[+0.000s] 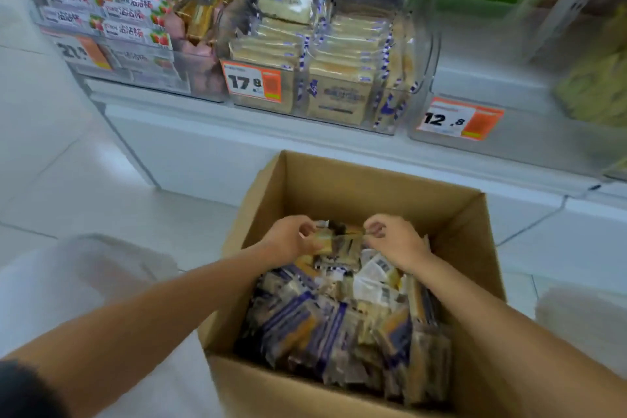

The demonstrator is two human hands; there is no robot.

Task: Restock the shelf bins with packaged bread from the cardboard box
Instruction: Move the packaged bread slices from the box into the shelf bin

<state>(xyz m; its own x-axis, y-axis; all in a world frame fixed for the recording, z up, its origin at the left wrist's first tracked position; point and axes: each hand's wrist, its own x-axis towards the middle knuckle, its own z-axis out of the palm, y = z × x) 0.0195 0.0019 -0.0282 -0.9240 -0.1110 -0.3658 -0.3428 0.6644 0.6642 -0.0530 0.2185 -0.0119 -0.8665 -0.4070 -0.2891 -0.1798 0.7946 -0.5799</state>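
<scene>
Left hand (290, 241): fingers curled, pinching the left end of a bread packet (339, 240).
Right hand (395, 241): likewise pinching its right end.
Bread packet: spans the gap between both hands, long axis left to right, atop the other packets (339, 332) at the far end of the cardboard box (373, 176).
Shelf bin (339, 85): holds matching bread, straight ahead and above the box; both hands about equally near.
</scene>
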